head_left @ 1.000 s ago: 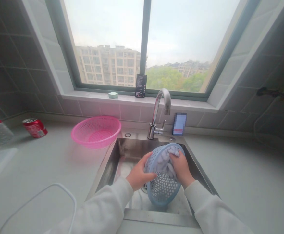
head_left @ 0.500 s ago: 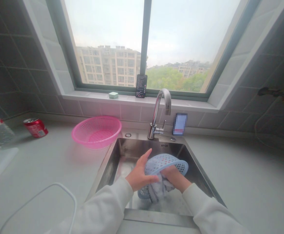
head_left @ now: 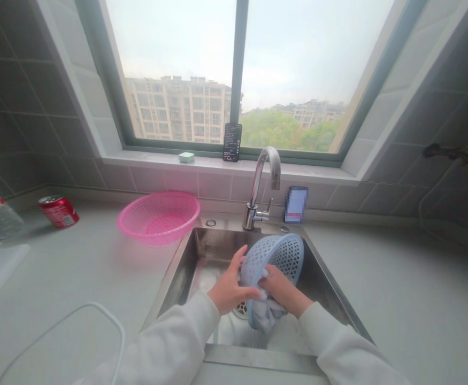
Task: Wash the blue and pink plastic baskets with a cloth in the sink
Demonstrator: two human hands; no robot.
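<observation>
A light blue plastic basket (head_left: pixel 293 259) with a pattern of holes is tipped on its side inside the steel sink (head_left: pixel 213 243), its opening facing right and toward me. My left hand (head_left: pixel 229 289) holds the basket by its left side, thumb toward the rim and fingers partly hidden behind the wall. Inside the opening, my right hand (head_left: pixel 282 286) is closed on a wet grey-white cloth (head_left: pixel 268 313), pressing it against the rim. The cloth's lower part hangs below the hand. Part of the drain (head_left: pixel 240 310) shows under the basket.
A chrome faucet (head_left: pixel 271 166) arches over the sink's back edge. On the left counter are a pink basket (head_left: pixel 157 235), a red can (head_left: pixel 59 211) and a white cable (head_left: pixel 93 305). Two phones lean behind, one on the windowsill (head_left: pixel 157 160) beside a small green box (head_left: pixel 186 157).
The blue basket has turned in my hands, from lying slanted to standing more on its side, so its inside shows more. The drain has come into view. My left hand has barely moved.
</observation>
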